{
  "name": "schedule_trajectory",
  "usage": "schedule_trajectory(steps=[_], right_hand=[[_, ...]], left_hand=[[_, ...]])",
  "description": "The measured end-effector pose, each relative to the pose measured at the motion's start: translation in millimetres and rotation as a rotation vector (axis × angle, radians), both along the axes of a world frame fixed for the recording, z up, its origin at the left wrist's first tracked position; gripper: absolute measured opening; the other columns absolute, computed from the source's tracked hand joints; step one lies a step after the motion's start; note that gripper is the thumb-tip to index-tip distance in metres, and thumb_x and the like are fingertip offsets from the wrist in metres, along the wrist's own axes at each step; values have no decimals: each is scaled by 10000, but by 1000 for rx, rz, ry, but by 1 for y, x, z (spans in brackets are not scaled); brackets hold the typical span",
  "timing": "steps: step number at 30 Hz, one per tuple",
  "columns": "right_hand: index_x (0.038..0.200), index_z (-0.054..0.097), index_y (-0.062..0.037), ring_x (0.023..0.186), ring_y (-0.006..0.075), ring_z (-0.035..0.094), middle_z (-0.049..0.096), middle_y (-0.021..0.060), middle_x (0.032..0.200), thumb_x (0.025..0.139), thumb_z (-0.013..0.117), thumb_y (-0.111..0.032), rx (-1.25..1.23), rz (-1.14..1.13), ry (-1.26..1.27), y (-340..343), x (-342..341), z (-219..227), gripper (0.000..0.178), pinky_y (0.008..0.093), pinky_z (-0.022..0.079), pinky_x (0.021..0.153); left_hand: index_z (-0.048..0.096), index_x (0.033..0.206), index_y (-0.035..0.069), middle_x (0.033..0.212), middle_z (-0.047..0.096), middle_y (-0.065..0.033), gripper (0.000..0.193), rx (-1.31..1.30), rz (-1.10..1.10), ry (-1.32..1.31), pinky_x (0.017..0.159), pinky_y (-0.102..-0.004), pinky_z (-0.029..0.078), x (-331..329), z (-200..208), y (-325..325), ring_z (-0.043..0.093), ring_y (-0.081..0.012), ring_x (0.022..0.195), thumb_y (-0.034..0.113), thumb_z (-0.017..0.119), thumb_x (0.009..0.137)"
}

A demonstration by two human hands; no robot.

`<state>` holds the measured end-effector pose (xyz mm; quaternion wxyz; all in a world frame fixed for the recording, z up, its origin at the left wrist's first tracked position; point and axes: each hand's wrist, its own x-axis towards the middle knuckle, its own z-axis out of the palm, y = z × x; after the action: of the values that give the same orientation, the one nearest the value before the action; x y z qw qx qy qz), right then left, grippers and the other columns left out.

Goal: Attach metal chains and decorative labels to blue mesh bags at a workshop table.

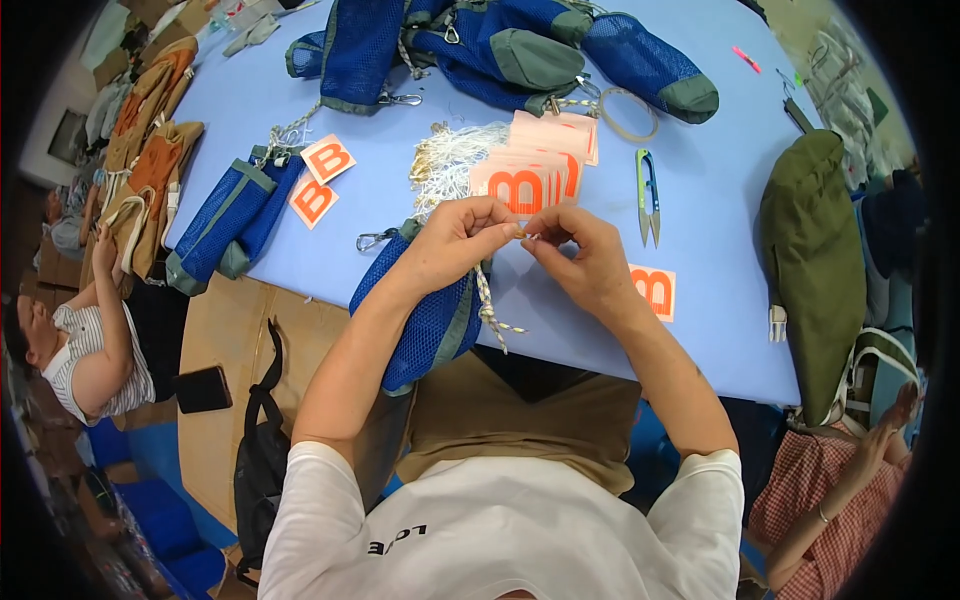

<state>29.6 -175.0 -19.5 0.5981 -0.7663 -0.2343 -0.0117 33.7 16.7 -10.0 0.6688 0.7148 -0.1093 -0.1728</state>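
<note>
My left hand (462, 238) and my right hand (582, 256) meet above the table's near edge, thumbs and forefingers pinched together. Between them is a small gold-coloured piece with white string (521, 234), mostly covered by the fingertips. Below my left wrist a blue mesh bag (425, 335) with grey-green trim hangs over the edge, a metal clip (376, 239) and a patterned cord (487, 300) on it. Just beyond my hands lie a fanned stack of pale cards (500, 180) with orange-red print and a heap of white strings (462, 150) with gold-coloured ends.
More blue mesh bags (640, 65) lie at the far side, another pair (235, 210) at left beside two cards (328, 158). Thread snips (648, 195), a tape ring (628, 113) and a single card (652, 291) are at right. An olive bag (815, 260) stands at the right edge; people sit on both sides.
</note>
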Motion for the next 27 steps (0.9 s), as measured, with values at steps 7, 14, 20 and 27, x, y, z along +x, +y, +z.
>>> schedule_trajectory(steps=[7,14,20,27], right_hand=[[874,584,-17,673,131,578,610,55,758,772,654,-19,15,7,-61,0,1,0,124,245,468,591],[871,588,-10,677,135,595,612,64,764,773,653,-20,30,7,-46,0,0,2,117,247,479,594],[860,595,-10,692,174,615,625,82,769,773,641,-11,0,-50,-96,2,-2,2,98,271,498,599],[828,595,-23,686,238,587,607,94,751,746,646,-1,-56,-122,-283,4,-2,2,99,317,476,590]], left_hand=[[616,838,28,697,536,47,137,-3,-16,14,531,-171,341,0,1,1,437,-19,597,157,586,872],[619,836,25,694,544,44,135,-34,-10,-4,531,-168,342,1,-3,0,441,-17,601,154,596,869],[613,814,11,604,483,72,128,-46,43,-38,475,-164,272,-1,-4,-3,376,13,530,123,579,866],[616,806,6,615,501,71,120,-31,83,-46,475,-159,279,-2,-2,-6,389,17,532,111,592,858]])
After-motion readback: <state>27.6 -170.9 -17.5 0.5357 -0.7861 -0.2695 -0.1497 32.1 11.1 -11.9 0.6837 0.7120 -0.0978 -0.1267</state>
